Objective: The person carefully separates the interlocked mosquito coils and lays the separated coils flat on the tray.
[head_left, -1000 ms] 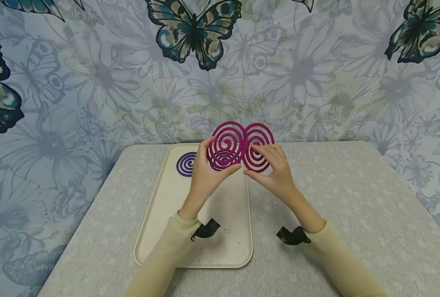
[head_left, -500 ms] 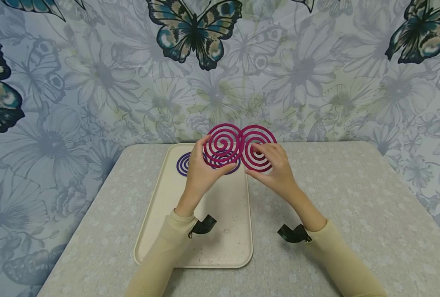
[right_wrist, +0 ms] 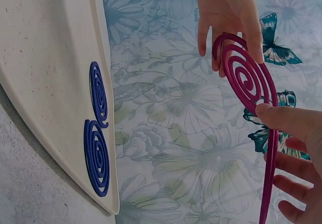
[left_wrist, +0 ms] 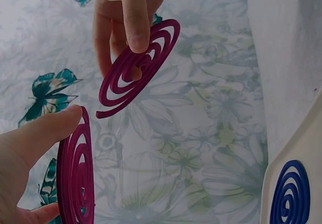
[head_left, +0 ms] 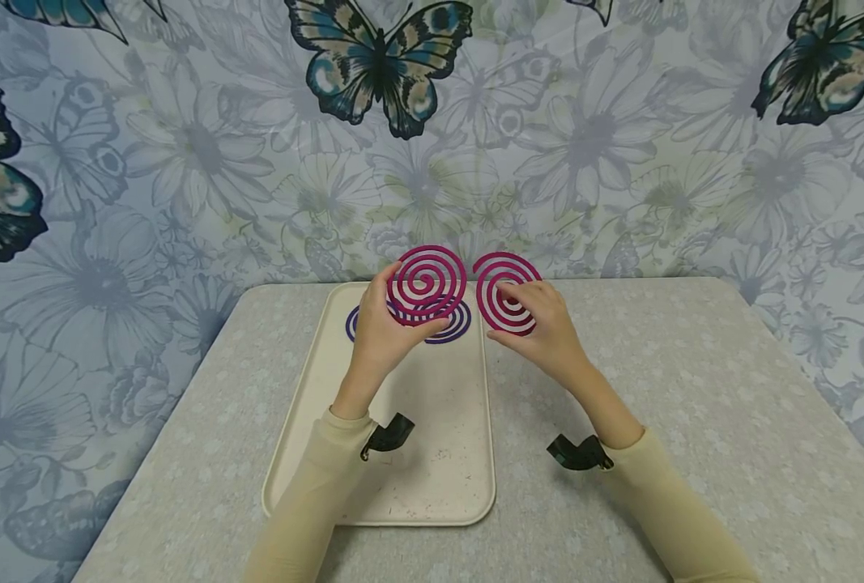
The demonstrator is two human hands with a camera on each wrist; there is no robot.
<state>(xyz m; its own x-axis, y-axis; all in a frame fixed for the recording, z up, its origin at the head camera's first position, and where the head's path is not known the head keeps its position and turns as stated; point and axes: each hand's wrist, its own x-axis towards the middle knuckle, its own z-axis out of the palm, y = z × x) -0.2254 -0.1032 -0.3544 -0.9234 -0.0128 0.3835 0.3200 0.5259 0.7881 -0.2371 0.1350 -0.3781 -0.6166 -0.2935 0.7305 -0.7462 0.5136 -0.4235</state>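
Note:
My left hand pinches a magenta spiral coil by its edge, upright above the far end of a cream tray. In the right wrist view the same coil hangs from my left hand. To its right, my right hand holds a second magenta spiral coil with the fingers over its face; a narrow gap parts the two coils. The left wrist view shows this coil under the right hand. Two purple spiral coils lie on the tray below.
The tray lies on a table covered by a pale patterned cloth, pushed against a wall with butterfly and flower wallpaper. The tray's near half is bare apart from small specks. Black camera mounts sit on both wrists.
The two magenta coils, which were meshed side by side, have come apart. My left hand moved its coil left and slightly down; the right hand shifted little.

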